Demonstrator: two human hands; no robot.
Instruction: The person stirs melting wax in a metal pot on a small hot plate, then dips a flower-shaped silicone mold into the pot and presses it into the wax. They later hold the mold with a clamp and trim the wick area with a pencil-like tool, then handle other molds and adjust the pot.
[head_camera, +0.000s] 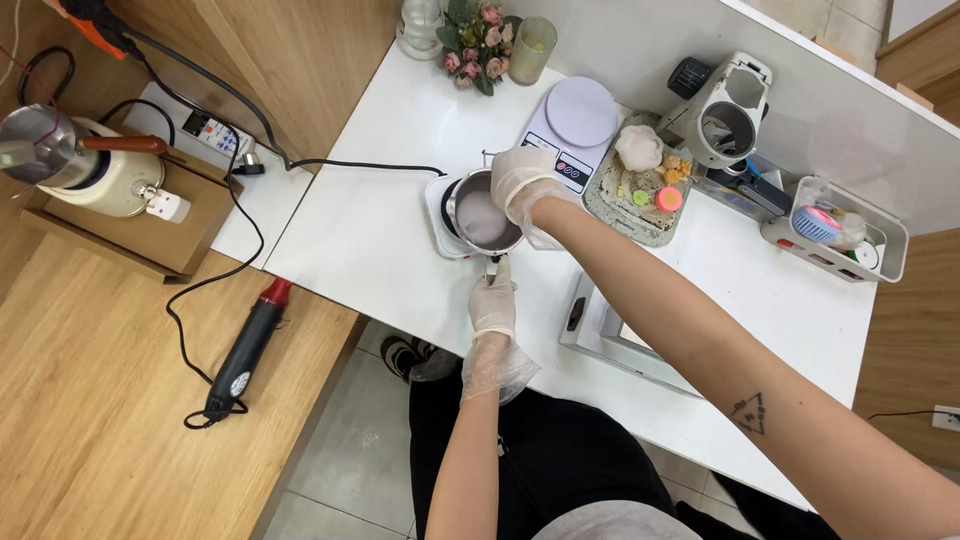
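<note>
White tabletop (370, 220) is occupied by a small hot plate (440, 215) bearing a steel pot (480, 215) of pale liquid. Its handle (497, 270) is gripped by the gloved left hand (492, 305); the gloved right hand (520, 180) is curled over the rim. Should the pot be tipped, liquid could be spilled or fingers scalded.

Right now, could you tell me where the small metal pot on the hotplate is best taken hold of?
By its handle, coming from the near table edge. The pot sits upright on the white hotplate, and its handle sticks out toward the person, where the left hand grips it. The right hand rests at the far rim. The round wall offers less purchase and may be hot.
</note>
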